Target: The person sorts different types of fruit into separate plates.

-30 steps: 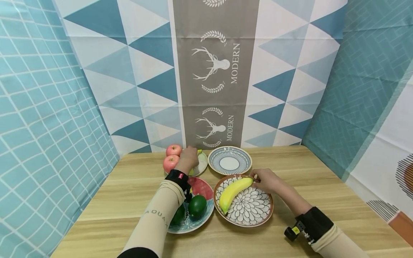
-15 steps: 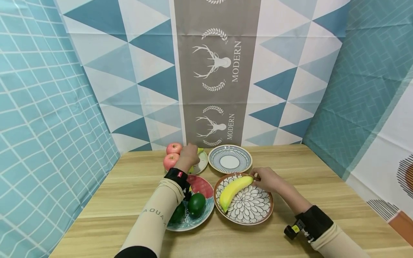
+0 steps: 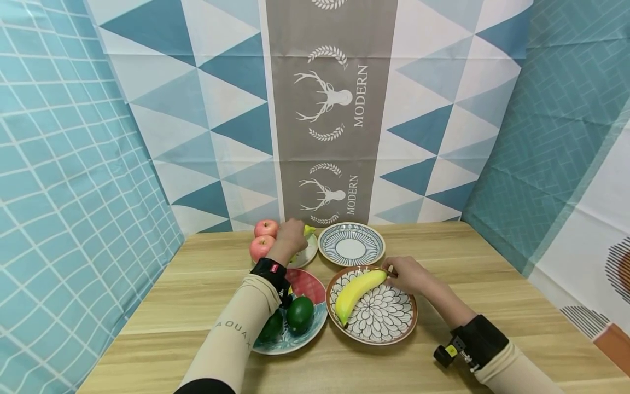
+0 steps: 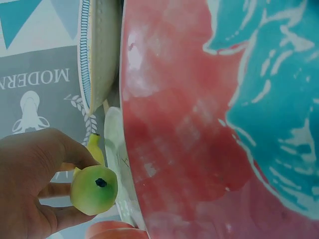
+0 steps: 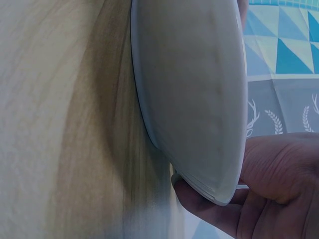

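Note:
Over the small pale plate (image 3: 310,253) at the back, my left hand (image 3: 291,235) holds a banana (image 3: 309,230), mostly hidden by the hand. In the left wrist view the fingers curl round this banana (image 4: 93,191), its greenish, dark-tipped end facing the camera. Two apples (image 3: 262,248) sit left of that hand on the same plate. My right hand (image 3: 409,275) pinches the rim of a brown-edged flower-patterned plate (image 3: 381,314). Another banana (image 3: 356,294) lies on it, stem beside the fingers. The right wrist view shows this plate's pale underside (image 5: 192,89), with fingers at its edge.
A red and blue plate (image 3: 311,284) with two green avocados (image 3: 300,314) stands under the left forearm, partly covered by it. Behind the flower-patterned plate is a blue-lined plate (image 3: 351,246). The wooden table (image 3: 197,279) ends at a patterned cloth backdrop (image 3: 327,109).
My left hand has shifted slightly to the right, and a little more of its banana shows. The right hand and the flower-patterned plate have stayed in place.

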{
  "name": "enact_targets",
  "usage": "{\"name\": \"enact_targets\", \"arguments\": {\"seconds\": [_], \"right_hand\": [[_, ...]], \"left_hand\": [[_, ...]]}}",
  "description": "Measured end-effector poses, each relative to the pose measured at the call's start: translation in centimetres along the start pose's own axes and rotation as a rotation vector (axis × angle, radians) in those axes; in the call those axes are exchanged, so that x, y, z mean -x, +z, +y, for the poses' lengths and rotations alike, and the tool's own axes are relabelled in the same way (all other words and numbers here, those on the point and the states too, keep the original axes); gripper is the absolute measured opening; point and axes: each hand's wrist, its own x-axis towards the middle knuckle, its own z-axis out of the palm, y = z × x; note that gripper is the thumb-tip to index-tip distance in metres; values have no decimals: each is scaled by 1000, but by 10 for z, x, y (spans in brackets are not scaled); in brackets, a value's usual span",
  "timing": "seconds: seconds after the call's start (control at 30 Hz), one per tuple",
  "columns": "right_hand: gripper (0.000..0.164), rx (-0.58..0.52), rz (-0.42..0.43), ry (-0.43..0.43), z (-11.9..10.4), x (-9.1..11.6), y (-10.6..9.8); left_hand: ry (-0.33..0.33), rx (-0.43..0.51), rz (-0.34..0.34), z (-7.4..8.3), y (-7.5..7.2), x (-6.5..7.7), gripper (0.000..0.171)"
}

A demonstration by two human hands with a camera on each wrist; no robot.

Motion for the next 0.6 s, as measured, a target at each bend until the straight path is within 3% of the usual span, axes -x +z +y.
{"name": "enact_targets", "arguments": {"seconds": [0.23, 0.6], "right_hand": [[17, 12, 2, -4, -1, 1, -1], [19, 15, -4, -3, 2, -1, 0]], "left_hand": [[40, 32, 50, 7, -8, 1, 23], [74, 18, 24, 17, -26, 1, 14]]}}
